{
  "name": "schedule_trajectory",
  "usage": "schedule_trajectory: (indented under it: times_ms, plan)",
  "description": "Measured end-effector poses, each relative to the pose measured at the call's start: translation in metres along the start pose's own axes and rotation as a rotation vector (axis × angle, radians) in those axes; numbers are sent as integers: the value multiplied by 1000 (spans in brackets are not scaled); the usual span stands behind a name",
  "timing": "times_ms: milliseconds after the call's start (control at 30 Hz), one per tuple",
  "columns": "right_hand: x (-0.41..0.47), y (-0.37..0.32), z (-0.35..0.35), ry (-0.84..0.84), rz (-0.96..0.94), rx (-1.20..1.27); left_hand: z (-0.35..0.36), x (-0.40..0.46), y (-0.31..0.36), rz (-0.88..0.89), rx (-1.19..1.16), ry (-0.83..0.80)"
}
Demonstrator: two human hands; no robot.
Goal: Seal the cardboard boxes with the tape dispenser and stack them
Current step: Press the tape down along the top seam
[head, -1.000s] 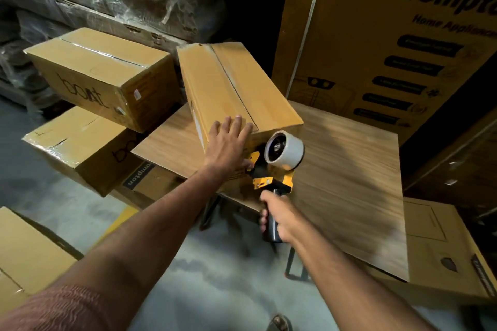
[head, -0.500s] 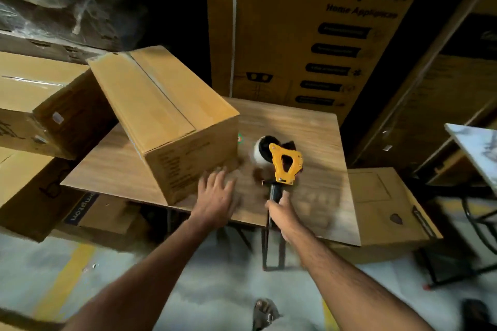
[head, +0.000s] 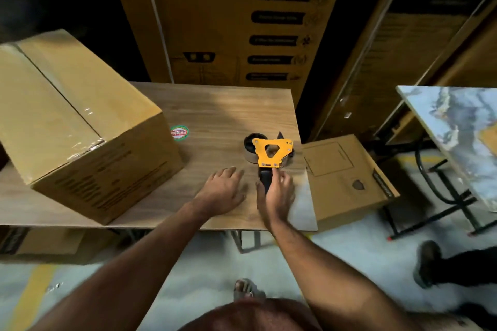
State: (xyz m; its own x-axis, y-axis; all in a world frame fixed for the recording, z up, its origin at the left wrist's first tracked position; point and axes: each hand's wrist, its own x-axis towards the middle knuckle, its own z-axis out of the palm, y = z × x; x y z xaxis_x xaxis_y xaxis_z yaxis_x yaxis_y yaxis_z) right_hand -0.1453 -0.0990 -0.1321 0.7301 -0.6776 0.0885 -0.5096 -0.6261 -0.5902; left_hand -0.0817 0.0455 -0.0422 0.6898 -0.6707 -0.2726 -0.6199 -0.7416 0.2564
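Note:
A cardboard box (head: 80, 126) with clear tape along its top seam stands on the left of the wooden table (head: 228, 110). The yellow tape dispenser (head: 271, 152) lies on its side near the table's right front corner, its tape roll underneath. My right hand (head: 275, 193) is at its black handle, thumb on one side and loosely straightened fingers on the other. My left hand (head: 222, 191) hovers flat over the table just left of the dispenser, fingers spread and holding nothing.
A smaller printed box (head: 347, 177) sits lower, against the table's right edge. Tall appliance cartons (head: 242, 21) stand behind. A marble-topped table (head: 457, 129) is at the right. Another person's shoe (head: 427, 263) is on the floor at lower right.
The dispenser has gone from upright in my right hand's grip to lying flat on the table, and my fingers have loosened. My left hand left the box and moved right. The view swung right.

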Motion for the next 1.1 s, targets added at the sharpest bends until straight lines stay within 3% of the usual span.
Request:
schedule_trajectory:
  times_ms: [133, 267, 500, 567, 633, 733, 933, 1100]
  plan:
    - [14, -40, -12, 63, -266, 211, -16, 7, -10, -44, -63, 182]
    - [20, -103, -19, 36, -469, 476, -56, -6, -36, -149, -111, 535]
    - [12, -236, -14, -157, -1068, 479, -130, -77, -107, -495, -18, 967]
    - [15, -266, -7, -176, -1181, 385, -130, -99, -129, -651, 1, 957]
    - [18, -286, 8, -266, -1246, 289, -120, -119, -150, -775, 52, 790]
    - [18, -294, 28, -284, -1307, 212, -100, -137, -170, -778, 241, 535]
    - [23, -291, 44, -124, -1397, 88, -106, -128, -176, -751, 240, 588]
    - [18, -291, 46, -105, -1416, -144, -107, -128, -184, -748, 269, 489]
